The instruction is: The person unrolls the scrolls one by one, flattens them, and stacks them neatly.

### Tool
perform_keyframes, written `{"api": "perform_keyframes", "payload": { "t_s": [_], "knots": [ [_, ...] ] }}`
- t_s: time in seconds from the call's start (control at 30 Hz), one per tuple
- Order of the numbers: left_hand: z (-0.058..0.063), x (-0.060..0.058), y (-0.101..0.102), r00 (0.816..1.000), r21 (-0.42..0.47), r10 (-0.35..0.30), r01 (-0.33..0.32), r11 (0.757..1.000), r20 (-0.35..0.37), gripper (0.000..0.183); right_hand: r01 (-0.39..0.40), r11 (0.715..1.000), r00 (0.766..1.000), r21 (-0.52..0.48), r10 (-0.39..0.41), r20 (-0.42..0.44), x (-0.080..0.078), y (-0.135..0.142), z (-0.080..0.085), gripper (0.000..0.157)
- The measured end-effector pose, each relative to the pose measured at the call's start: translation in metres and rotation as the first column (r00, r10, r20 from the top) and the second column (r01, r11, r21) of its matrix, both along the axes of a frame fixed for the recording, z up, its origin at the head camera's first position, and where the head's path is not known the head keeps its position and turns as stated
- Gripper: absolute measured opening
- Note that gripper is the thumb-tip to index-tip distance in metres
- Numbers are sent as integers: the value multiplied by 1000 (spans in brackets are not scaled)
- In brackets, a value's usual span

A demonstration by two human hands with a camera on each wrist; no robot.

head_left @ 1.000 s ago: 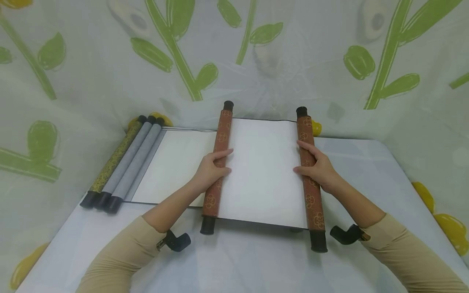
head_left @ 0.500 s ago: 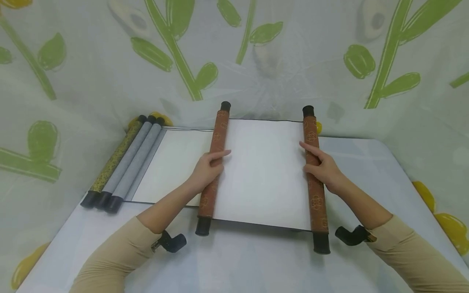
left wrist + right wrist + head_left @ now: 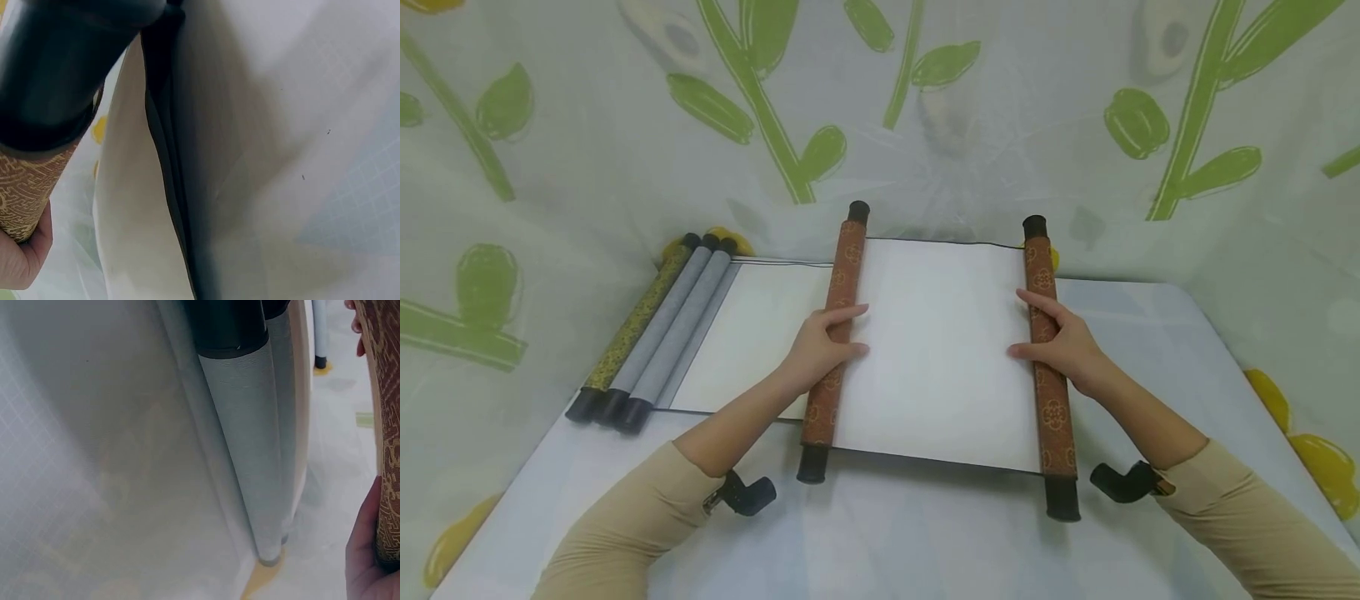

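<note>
A hanging scroll (image 3: 940,350) stretches partly unrolled in the head view, white paper between two reddish-brown patterned rollers with black end knobs. My left hand (image 3: 822,348) grips the left roller (image 3: 822,408), thumb and index finger reaching over onto the paper side. The right roller (image 3: 1054,417) is gripped by my right hand (image 3: 1070,346) in the same way. In the left wrist view, a black knob (image 3: 62,75) looms close, with part of the hand (image 3: 28,253) behind it. The right wrist view shows the fingers (image 3: 362,531) against the patterned roller (image 3: 390,425).
Left on the white table (image 3: 925,542) lie a yellow-green patterned roller (image 3: 636,325) and grey rollers (image 3: 688,317), with a pale sheet (image 3: 741,342) running right under the held scroll. More grey rollers (image 3: 244,431) lie beneath, seen from the right wrist. A leaf-printed curtain (image 3: 1000,167) stands behind.
Both hands have moved apart, the left one leftward and the right one rightward. The rollers stand wider apart and more white paper shows between them.
</note>
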State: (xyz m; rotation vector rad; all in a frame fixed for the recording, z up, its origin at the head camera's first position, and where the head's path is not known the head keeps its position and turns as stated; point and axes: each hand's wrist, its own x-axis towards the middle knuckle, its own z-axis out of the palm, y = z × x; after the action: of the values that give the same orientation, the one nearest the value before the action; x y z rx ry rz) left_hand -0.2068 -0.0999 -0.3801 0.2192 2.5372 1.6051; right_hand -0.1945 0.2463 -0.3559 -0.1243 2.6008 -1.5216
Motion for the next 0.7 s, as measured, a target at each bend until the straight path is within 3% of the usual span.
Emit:
{"api": "perform_keyframes", "payload": {
  "t_s": [0.37,0.7],
  "knots": [
    [2,2,-6,1000,-3,18,-18,1000,-24,61,-13,999,1000,-35,12,-12,3,1,4,79],
    [3,2,-14,999,-13,43,-44,999,-14,59,-33,999,999,7,34,-34,2,6,5,79]
  ]
}}
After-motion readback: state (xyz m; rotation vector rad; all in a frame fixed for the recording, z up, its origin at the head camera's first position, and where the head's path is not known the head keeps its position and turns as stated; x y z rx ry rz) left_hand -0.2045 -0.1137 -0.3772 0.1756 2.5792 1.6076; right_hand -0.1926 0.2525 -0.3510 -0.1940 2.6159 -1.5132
